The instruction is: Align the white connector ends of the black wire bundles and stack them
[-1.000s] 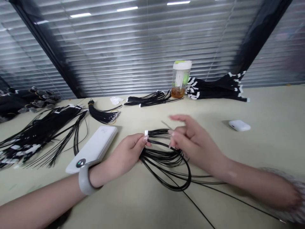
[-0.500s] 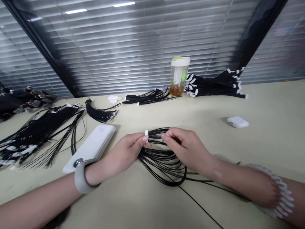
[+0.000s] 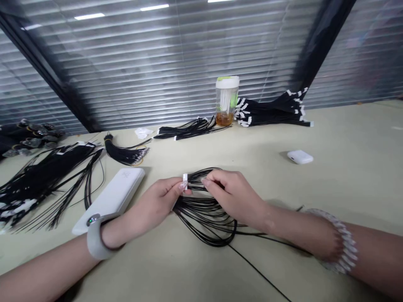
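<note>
A bundle of thin black cords (image 3: pixel 204 218) loops across the table between my hands. My left hand (image 3: pixel 163 195) pinches the bundle's left end, thumb on top, where a white tape tab (image 3: pixel 185 181) stands up at the fingertips. On the right, my right hand (image 3: pixel 234 195) is closed with thumb and forefinger together over the upper strands of the same bundle. Exactly which strands it grips is hidden behind the fingers. Loose cord ends trail from under my right wrist toward the lower right.
A white power bank (image 3: pixel 110 199) lies beside my left forearm. Black cord bundles (image 3: pixel 47 170) are spread at the left, with a smaller tied bundle (image 3: pixel 124 151) near them. Behind stand a drink bottle (image 3: pixel 226 100) and taped cords (image 3: pixel 272 110). A white earbud case (image 3: pixel 300 157) rests at right.
The whole view has shifted, so table, objects and hands appear slightly farther left. Both hands keep nearly the same hold on the black cords.
</note>
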`<action>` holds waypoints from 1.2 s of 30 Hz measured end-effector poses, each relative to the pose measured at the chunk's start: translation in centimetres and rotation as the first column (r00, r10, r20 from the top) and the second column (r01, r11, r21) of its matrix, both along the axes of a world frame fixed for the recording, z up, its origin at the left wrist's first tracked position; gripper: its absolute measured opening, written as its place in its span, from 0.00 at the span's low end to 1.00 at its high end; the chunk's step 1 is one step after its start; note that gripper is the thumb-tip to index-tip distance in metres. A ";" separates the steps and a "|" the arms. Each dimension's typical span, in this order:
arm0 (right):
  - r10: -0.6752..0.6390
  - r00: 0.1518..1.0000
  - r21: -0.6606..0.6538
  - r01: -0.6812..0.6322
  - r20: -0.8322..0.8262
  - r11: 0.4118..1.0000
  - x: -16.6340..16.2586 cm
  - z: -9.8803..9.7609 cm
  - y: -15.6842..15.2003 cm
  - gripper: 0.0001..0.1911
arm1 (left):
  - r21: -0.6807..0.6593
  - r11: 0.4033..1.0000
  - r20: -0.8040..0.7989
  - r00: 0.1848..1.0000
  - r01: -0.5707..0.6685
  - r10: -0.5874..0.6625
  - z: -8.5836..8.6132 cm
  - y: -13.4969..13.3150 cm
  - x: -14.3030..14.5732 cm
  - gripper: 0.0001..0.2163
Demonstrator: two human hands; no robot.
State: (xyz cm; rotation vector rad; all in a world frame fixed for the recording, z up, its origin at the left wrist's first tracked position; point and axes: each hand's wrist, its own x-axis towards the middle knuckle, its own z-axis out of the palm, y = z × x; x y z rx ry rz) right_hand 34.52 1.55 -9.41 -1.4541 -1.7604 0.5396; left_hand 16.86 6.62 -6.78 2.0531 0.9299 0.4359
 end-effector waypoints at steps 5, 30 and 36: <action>0.014 0.999 0.023 -0.015 0.039 1.000 0.0 -0.2 0.0 0.13 | 0.018 1.000 -0.025 1.000 0.013 -0.012 -0.1 0.0 0.0 0.14; -0.037 0.945 0.178 -0.023 0.326 0.984 3.1 1.3 1.7 0.19 | -0.075 0.968 0.087 0.966 -0.239 0.245 -0.9 0.1 -0.2 0.17; -0.119 0.740 0.159 0.016 0.662 0.987 1.3 5.0 -1.2 0.23 | 0.153 0.937 0.206 0.938 -0.313 0.279 -0.8 0.1 -0.5 0.16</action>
